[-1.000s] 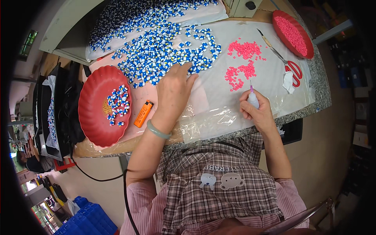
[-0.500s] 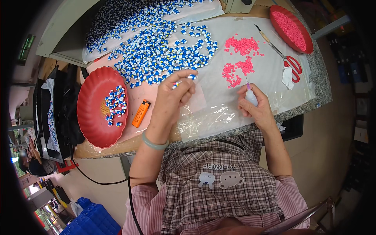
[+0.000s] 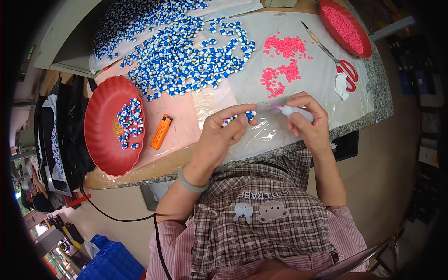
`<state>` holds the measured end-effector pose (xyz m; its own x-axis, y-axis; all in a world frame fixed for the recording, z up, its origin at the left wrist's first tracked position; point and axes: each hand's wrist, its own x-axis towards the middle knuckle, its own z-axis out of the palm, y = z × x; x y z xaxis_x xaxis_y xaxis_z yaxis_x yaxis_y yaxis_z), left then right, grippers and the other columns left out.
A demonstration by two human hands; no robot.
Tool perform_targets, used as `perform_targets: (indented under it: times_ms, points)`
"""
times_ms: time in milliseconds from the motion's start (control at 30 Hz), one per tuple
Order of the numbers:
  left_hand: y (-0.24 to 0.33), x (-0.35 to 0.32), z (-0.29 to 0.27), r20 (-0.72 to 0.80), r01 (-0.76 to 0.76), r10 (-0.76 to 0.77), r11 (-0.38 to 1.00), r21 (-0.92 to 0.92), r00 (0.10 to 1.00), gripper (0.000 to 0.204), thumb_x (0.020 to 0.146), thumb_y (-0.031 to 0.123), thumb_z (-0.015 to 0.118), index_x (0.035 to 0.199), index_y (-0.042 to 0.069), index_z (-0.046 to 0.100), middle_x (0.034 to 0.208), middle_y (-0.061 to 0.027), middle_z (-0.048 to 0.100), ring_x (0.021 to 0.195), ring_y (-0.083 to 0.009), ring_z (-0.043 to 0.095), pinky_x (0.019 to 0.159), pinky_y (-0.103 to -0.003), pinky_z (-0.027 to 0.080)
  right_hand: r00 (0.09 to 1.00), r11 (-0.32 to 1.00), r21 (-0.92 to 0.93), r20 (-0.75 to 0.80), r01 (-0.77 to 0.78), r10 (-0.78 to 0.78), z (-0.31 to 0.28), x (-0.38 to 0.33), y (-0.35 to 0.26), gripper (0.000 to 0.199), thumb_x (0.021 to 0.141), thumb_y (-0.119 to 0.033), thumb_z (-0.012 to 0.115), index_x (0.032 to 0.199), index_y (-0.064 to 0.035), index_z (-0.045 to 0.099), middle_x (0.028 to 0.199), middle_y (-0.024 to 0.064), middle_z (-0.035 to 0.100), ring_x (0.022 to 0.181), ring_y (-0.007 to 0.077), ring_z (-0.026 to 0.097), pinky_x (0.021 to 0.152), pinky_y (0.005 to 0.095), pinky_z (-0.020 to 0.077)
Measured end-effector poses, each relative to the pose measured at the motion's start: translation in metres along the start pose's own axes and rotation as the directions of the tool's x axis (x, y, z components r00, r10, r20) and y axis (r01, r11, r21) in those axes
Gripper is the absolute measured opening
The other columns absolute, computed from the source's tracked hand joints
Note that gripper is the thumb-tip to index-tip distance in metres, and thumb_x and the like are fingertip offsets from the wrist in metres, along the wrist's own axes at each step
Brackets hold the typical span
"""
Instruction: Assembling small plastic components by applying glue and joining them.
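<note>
My left hand (image 3: pixel 223 133) pinches a small blue-and-white piece (image 3: pixel 250 115) between thumb and forefinger, with a couple more tucked against the fingers. My right hand (image 3: pixel 309 122) grips a small white squeeze bottle (image 3: pixel 297 112) whose thin pink-tipped nozzle points left toward that piece. Both hands hover over the clear plastic sheet (image 3: pixel 261 135) near the table's front edge. A big spread of blue-and-white pieces (image 3: pixel 186 60) lies further back. Small pink pieces (image 3: pixel 281 65) are scattered just beyond my right hand.
A red plate (image 3: pixel 105 140) at the left holds several blue-and-white pieces. An orange lighter (image 3: pixel 161 132) lies beside it. Red-handled scissors (image 3: pixel 345 72) and a red tray of pink pieces (image 3: pixel 345 28) sit at the back right. Blue crates (image 3: pixel 112 261) stand on the floor.
My left hand has come back from the blue-and-white pile with a piece pinched in its fingers. My right hand has swung the bottle's nozzle left toward it.
</note>
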<state>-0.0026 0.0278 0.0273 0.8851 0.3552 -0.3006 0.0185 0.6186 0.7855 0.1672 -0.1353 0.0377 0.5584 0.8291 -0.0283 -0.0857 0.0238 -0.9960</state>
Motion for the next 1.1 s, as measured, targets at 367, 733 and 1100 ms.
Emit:
perform_targets:
  times_ms: [367, 733, 1100]
  points:
    - [-0.016, -0.002, 0.013, -0.053, -0.166, 0.211, 0.878, 0.449, 0.976, 0.023, 0.092, -0.001, 0.059, 0.114, 0.0, 0.064, 0.091, -0.0034, 0.065, 0.087, -0.0097, 0.066, 0.07, -0.019, 0.048, 0.962, 0.965, -0.227, -0.205, 0.132, -0.18, 0.011, -0.016, -0.011, 0.037, 0.086, -0.005, 0.071, 0.119, -0.0007, 0.057, 0.091, 0.0068, 0.066, 0.07, 0.0084, 0.059, 0.056, 0.0201, 0.0472]
    - [-0.018, -0.003, 0.013, -0.047, -0.156, 0.203, 0.862, 0.483, 0.978, 0.021, 0.093, 0.0, 0.058, 0.114, -0.002, 0.064, 0.095, -0.0056, 0.065, 0.095, -0.0144, 0.067, 0.083, -0.023, 0.05, 0.89, 0.726, -0.61, -0.073, 0.317, -0.45, 0.016, -0.021, -0.018, 0.043, 0.084, -0.012, 0.073, 0.121, 0.0021, 0.058, 0.089, 0.0138, 0.066, 0.076, 0.0191, 0.065, 0.067, 0.0278, 0.0512]
    - [-0.018, -0.003, 0.012, -0.039, -0.166, 0.213, 0.852, 0.497, 0.976, 0.021, 0.093, 0.0, 0.058, 0.112, -0.003, 0.064, 0.096, -0.0062, 0.067, 0.094, -0.014, 0.067, 0.083, -0.023, 0.05, 0.883, 0.687, -0.646, -0.042, 0.333, -0.467, 0.017, -0.02, -0.018, 0.043, 0.081, -0.01, 0.074, 0.12, 0.0027, 0.058, 0.088, 0.0149, 0.066, 0.075, 0.0211, 0.066, 0.066, 0.029, 0.0518]
